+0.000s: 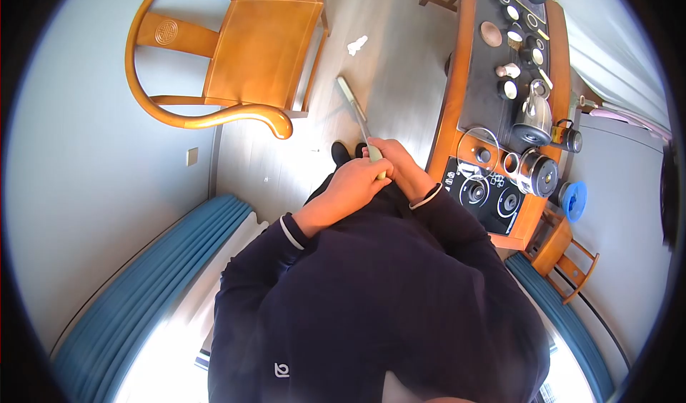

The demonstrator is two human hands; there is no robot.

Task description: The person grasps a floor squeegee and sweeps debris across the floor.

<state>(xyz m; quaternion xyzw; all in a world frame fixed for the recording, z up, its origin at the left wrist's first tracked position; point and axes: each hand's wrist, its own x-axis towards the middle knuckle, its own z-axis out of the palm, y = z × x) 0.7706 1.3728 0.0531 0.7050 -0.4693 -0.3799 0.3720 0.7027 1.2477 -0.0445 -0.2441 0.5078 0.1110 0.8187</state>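
Observation:
My left hand [351, 187] is closed around the near end of a long-handled tool [364, 127], in front of my waist. My right hand [400, 161] wraps the same tool, its fingers round the pale green grip. From my hands a thin grey shaft slants away and down towards the floor. At its far end is a narrow, pale, flat head; I cannot tell whether it is a mop or a broom. A crumpled white scrap [357, 44] lies on the floor beyond the head. My dark shoes [341, 153] show just below my hands.
A wooden armchair [264, 49] stands ahead on the left. Along the right runs a wooden tea table [451, 88] with several cups [508, 89], a metal kettle [534, 121], a glass pot [537, 173] and a black hob [493, 214]. Blue curtains [153, 274] hang behind left.

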